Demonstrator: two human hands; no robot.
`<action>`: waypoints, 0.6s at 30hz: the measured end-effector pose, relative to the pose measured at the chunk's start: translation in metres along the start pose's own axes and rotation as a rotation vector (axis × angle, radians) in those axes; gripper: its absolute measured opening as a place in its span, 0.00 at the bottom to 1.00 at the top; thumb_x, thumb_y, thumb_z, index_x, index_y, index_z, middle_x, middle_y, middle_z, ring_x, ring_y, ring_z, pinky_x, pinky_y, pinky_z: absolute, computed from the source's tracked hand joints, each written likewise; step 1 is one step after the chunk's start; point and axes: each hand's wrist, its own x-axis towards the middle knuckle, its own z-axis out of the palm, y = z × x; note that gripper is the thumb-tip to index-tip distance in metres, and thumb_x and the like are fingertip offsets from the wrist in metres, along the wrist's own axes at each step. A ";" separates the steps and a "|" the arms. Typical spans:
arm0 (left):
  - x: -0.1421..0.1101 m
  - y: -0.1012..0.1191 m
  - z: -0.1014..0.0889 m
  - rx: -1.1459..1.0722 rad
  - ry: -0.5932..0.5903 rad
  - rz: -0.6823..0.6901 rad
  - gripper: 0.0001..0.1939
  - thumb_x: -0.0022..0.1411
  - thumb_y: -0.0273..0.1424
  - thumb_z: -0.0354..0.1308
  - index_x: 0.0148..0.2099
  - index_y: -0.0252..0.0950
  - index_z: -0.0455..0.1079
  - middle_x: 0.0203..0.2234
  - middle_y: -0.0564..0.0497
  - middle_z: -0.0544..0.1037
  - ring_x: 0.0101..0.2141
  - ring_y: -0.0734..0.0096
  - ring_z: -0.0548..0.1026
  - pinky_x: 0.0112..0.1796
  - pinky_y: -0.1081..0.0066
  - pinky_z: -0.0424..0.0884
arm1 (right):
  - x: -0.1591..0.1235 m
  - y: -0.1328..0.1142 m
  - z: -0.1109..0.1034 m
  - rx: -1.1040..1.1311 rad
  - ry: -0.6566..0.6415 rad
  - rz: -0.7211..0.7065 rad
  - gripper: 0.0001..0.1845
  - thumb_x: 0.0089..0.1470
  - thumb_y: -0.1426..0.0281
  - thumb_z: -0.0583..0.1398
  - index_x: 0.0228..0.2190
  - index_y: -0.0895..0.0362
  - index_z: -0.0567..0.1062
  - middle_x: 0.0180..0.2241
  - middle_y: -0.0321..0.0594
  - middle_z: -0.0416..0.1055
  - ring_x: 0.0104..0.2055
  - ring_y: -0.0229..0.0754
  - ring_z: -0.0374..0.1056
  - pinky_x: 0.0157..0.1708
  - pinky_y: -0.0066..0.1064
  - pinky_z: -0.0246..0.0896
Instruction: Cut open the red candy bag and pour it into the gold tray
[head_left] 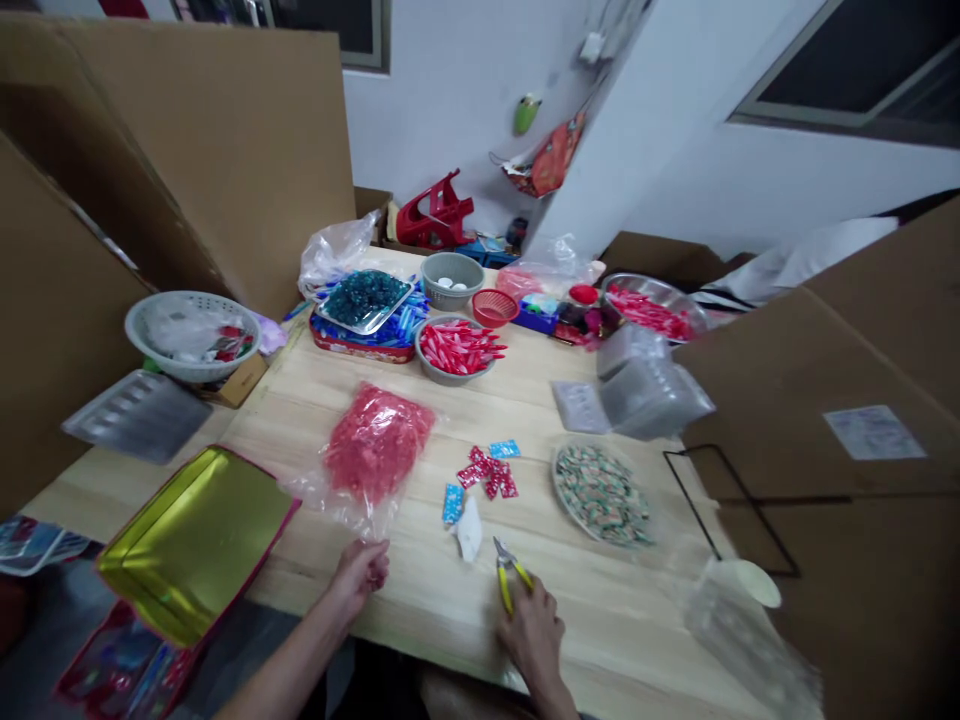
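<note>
the right hand [534, 635] was closed around yellow-handled pliers [507, 578] above the wooden table [615, 640]; the left hand [360, 578] lay open, touching a clear bag [352, 510] of red pieces; a round plate [559, 480] held wrapped sweets [602, 495]; a grey bowl [431, 365] held red sweets [459, 347].

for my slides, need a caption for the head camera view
Head view: the right hand grips yellow-handled pliers on a wooden table, the left hand beside a clear bag of red pieces.
</note>
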 end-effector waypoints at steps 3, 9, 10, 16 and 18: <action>0.002 0.001 0.001 0.016 0.009 0.021 0.19 0.40 0.39 0.69 0.27 0.35 0.64 0.16 0.54 0.73 0.16 0.76 0.69 0.21 0.75 0.62 | -0.003 0.018 0.008 0.003 -0.078 0.003 0.19 0.52 0.71 0.52 0.45 0.58 0.73 0.55 0.55 0.62 0.53 0.57 0.63 0.43 0.47 0.64; 0.002 0.011 -0.003 0.032 0.032 0.101 0.16 0.37 0.34 0.69 0.26 0.33 0.67 0.15 0.52 0.73 0.18 0.75 0.70 0.23 0.73 0.63 | 0.001 0.036 0.018 0.142 -0.119 -0.085 0.20 0.49 0.66 0.52 0.42 0.57 0.74 0.54 0.56 0.62 0.53 0.59 0.63 0.44 0.49 0.64; 0.002 0.012 -0.004 0.034 0.033 0.104 0.16 0.37 0.34 0.69 0.25 0.33 0.67 0.15 0.52 0.73 0.18 0.75 0.70 0.23 0.73 0.63 | 0.001 0.034 0.016 0.254 -0.137 -0.103 0.20 0.48 0.64 0.52 0.41 0.57 0.74 0.53 0.56 0.64 0.53 0.59 0.64 0.45 0.47 0.64; 0.002 0.009 -0.008 0.048 0.013 0.089 0.15 0.37 0.34 0.69 0.26 0.32 0.68 0.16 0.51 0.75 0.18 0.73 0.71 0.23 0.73 0.63 | -0.001 -0.024 -0.028 0.898 -0.603 -0.315 0.17 0.42 0.61 0.55 0.34 0.56 0.71 0.35 0.41 0.70 0.41 0.49 0.66 0.46 0.41 0.61; 0.002 0.008 -0.008 0.053 0.010 0.080 0.14 0.38 0.34 0.68 0.26 0.33 0.69 0.16 0.51 0.75 0.18 0.73 0.71 0.23 0.73 0.63 | 0.003 -0.052 -0.043 0.957 -0.795 -0.363 0.15 0.38 0.66 0.55 0.32 0.56 0.70 0.34 0.38 0.69 0.40 0.45 0.65 0.44 0.37 0.60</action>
